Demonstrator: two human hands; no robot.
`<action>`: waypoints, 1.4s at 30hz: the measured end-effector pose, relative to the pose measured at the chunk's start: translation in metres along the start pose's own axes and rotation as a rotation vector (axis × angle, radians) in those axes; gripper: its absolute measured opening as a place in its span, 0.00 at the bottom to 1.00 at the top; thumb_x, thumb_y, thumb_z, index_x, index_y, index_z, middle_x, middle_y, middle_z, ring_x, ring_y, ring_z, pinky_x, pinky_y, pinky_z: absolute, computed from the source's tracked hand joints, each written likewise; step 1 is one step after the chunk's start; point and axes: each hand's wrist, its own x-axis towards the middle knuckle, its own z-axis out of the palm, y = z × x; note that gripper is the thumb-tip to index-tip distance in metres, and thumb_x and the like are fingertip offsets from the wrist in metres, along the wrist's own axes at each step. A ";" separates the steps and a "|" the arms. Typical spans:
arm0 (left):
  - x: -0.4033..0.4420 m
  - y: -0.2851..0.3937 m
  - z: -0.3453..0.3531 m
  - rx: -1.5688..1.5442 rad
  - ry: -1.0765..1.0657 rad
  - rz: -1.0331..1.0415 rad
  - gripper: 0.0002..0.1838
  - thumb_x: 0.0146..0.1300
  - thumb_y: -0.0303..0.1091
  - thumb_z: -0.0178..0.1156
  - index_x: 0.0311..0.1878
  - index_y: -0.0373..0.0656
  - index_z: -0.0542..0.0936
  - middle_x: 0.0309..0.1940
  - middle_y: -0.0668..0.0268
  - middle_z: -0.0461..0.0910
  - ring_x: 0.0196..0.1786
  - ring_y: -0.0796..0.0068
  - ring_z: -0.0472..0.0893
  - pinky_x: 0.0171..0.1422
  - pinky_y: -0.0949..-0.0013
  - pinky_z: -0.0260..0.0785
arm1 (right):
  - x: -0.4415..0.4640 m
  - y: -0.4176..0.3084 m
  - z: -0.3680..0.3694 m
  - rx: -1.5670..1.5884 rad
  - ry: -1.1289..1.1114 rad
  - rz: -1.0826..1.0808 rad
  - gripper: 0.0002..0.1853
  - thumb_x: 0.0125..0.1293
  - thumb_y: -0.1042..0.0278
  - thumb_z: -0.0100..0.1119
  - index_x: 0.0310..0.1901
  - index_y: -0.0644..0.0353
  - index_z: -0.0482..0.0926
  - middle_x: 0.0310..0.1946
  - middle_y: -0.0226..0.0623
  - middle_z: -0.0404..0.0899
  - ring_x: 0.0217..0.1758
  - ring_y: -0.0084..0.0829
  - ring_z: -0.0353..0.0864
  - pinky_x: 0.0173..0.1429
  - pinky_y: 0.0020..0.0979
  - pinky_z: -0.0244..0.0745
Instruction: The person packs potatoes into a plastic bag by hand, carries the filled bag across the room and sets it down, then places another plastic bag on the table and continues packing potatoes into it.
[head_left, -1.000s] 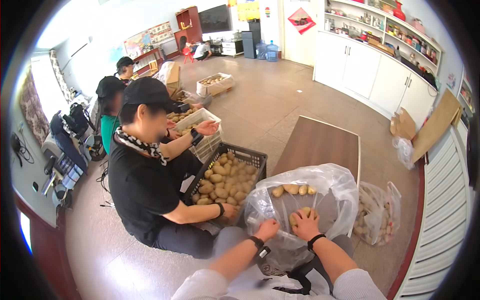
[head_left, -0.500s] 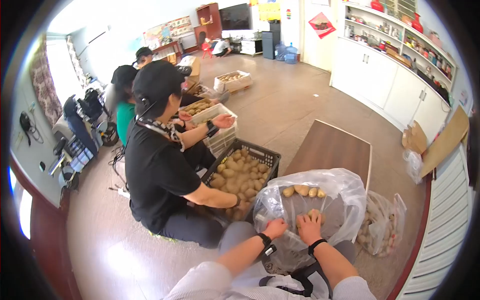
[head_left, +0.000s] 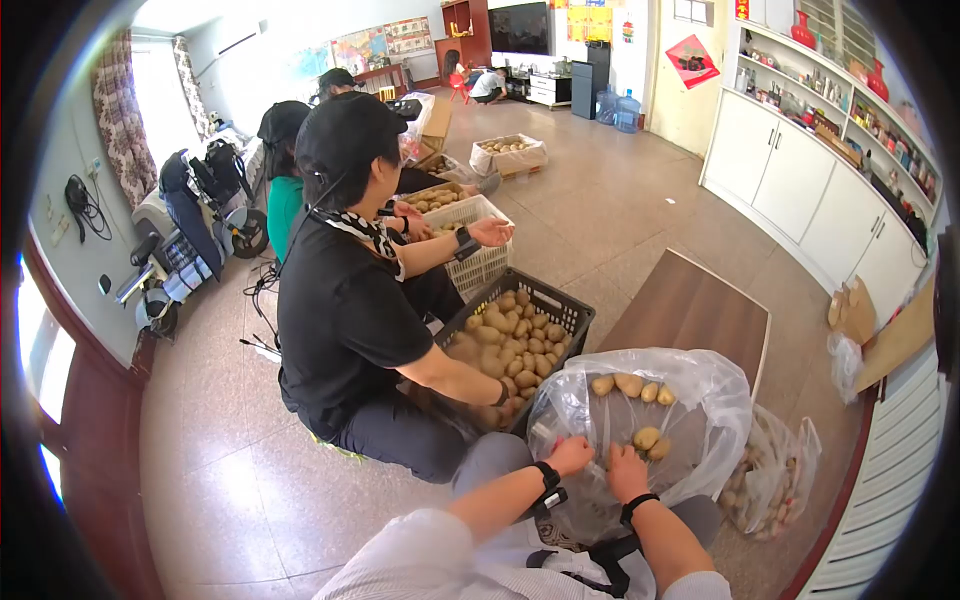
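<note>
A clear plastic bag [head_left: 690, 420] is spread over my lap, its mouth toward me. Several potatoes [head_left: 628, 385] sit in a row at its far side, and a small group of potatoes [head_left: 647, 438] lies nearer my hands. My left hand [head_left: 570, 456] is closed on the bag's near left edge. Just to its right, my right hand [head_left: 628, 474] rests on the bag's near edge with its fingers curled on the plastic, close below the small group. The fingertips of both hands are partly hidden.
At my left, a person in black [head_left: 350, 300] reaches into a black crate [head_left: 575, 318] of potatoes. A brown board [head_left: 685, 315] lies beyond my bag. Another plastic bag of potatoes [head_left: 770, 480] stands on the right. White crates [head_left: 482, 268] and more people are farther back.
My right hand has let go of the potatoes and drawn back to the bag's near edge, leaving them uncovered. My left hand stays at the plastic. The view has shifted slightly.
</note>
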 end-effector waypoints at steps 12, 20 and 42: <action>-0.014 0.030 -0.026 -0.726 -0.271 -0.357 0.22 0.69 0.52 0.53 0.52 0.41 0.76 0.38 0.60 0.80 0.33 0.66 0.83 0.35 0.61 0.78 | 0.016 -0.025 -0.032 0.706 -0.013 0.313 0.32 0.63 0.50 0.61 0.63 0.61 0.68 0.53 0.58 0.77 0.58 0.56 0.76 0.59 0.48 0.72; -0.011 0.020 -0.033 -1.085 -0.295 -0.351 0.22 0.70 0.53 0.52 0.56 0.46 0.72 0.42 0.63 0.80 0.38 0.68 0.84 0.40 0.61 0.80 | 0.004 -0.050 -0.036 0.651 0.154 -0.075 0.27 0.65 0.60 0.60 0.62 0.67 0.69 0.55 0.55 0.75 0.58 0.53 0.74 0.61 0.45 0.69; 0.018 0.030 -0.125 -1.646 0.121 -0.304 0.20 0.74 0.48 0.50 0.52 0.38 0.73 0.38 0.55 0.79 0.35 0.60 0.81 0.38 0.61 0.79 | -0.004 0.045 -0.029 0.042 0.133 0.136 0.31 0.55 0.68 0.68 0.62 0.60 0.69 0.65 0.51 0.64 0.67 0.60 0.60 0.71 0.50 0.60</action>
